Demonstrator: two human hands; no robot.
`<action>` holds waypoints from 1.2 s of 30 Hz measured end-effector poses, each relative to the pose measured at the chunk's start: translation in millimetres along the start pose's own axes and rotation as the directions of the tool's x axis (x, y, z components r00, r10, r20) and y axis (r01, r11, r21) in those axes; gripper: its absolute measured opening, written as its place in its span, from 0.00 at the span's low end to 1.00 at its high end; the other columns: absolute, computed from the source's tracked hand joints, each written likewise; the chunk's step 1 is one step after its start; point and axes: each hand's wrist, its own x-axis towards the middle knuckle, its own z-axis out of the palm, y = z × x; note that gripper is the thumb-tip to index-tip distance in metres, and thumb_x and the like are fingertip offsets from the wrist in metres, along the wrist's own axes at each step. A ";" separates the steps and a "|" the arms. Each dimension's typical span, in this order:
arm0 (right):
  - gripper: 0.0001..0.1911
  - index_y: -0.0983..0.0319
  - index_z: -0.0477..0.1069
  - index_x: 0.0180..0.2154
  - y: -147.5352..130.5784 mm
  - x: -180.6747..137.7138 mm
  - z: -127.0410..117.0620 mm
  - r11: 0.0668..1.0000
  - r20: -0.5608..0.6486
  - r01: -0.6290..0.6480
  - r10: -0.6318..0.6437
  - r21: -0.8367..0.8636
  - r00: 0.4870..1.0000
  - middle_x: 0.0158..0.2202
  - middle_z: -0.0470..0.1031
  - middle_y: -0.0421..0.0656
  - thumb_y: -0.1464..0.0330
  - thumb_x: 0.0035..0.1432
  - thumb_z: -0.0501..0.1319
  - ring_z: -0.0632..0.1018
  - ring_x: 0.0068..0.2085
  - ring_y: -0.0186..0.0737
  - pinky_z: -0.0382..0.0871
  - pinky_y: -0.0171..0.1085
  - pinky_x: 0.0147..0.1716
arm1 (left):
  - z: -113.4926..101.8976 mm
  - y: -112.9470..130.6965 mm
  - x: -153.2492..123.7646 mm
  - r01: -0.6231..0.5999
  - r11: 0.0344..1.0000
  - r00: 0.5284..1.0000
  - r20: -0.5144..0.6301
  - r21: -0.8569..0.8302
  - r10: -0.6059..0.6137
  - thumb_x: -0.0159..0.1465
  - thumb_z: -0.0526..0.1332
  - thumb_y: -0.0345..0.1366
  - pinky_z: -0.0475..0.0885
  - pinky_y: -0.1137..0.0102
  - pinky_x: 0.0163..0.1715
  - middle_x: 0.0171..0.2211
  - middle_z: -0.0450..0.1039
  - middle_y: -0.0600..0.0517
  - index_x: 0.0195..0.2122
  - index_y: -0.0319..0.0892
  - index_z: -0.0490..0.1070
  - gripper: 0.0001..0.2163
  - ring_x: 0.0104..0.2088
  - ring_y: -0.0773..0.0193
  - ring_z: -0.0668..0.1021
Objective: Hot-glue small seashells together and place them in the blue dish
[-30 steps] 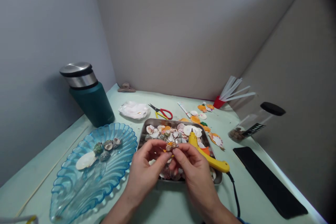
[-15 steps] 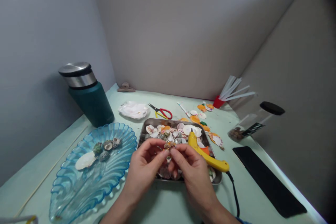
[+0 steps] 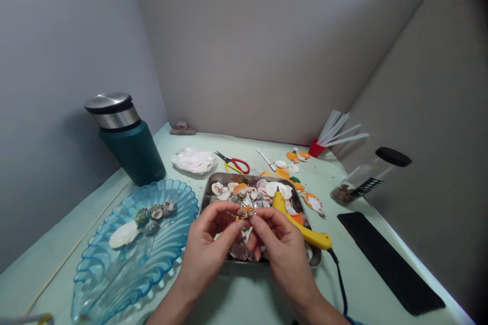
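My left hand [image 3: 211,237] and my right hand [image 3: 281,239] meet over a metal tray [image 3: 254,177] filled with seashells. Between the thumbs and fingertips of both hands is a small cluster of brown and orange shells [image 3: 246,212]; fingers cover part of it. Both hands are closed in a pinch on it. Just right of my right hand, a yellow glue gun [image 3: 305,228] rests across the tray's right side, nozzle toward the back, with its black cord [image 3: 340,277] trailing to the front. White and orange shells [image 3: 280,190] show behind my fingers.
On the left lies a blue leaf-shaped dish [image 3: 133,274] with several shells; behind it stands a teal bottle [image 3: 133,155]. Red-and-yellow-handled scissors [image 3: 233,163] and a white plastic packet [image 3: 193,161] lie at the back. To the right are glue sticks [image 3: 335,129], a jar [image 3: 356,183] and a black phone [image 3: 389,261].
The shell cluster has turned slightly between my fingertips, and more of its orange part shows. Both hands have stayed in nearly the same place; the glue gun has not moved.
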 end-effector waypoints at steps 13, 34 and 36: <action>0.12 0.62 0.71 0.33 -8.3 1.1 -12.0 0.995 -0.053 0.089 -0.091 -0.048 0.994 0.19 0.73 0.36 0.61 0.53 0.67 0.70 0.19 0.27 0.64 0.25 0.18 | -0.9 -1.7 3.4 0.134 0.988 0.991 0.002 -0.080 -0.134 0.58 0.63 0.42 0.70 0.74 0.24 0.20 0.72 0.55 0.34 0.41 0.69 0.10 0.22 0.67 0.74; 0.13 0.62 0.72 0.31 -21.2 -4.5 -23.0 0.993 -0.060 0.042 -0.049 -0.115 0.997 0.16 0.68 0.34 0.59 0.50 0.68 0.66 0.17 0.29 0.59 0.29 0.17 | 9.9 3.5 2.3 0.269 0.960 0.948 0.198 -0.078 -0.249 0.52 0.68 0.38 0.73 0.72 0.24 0.22 0.78 0.51 0.34 0.39 0.75 0.11 0.22 0.64 0.78; 0.14 0.62 0.72 0.32 -18.6 -5.3 -18.4 0.995 -0.034 0.025 -0.028 -0.095 0.999 0.16 0.68 0.34 0.59 0.50 0.68 0.66 0.18 0.29 0.60 0.29 0.17 | 9.6 5.0 1.4 0.278 0.952 0.949 0.192 -0.126 -0.251 0.52 0.68 0.38 0.72 0.74 0.23 0.18 0.75 0.52 0.31 0.38 0.74 0.10 0.19 0.67 0.76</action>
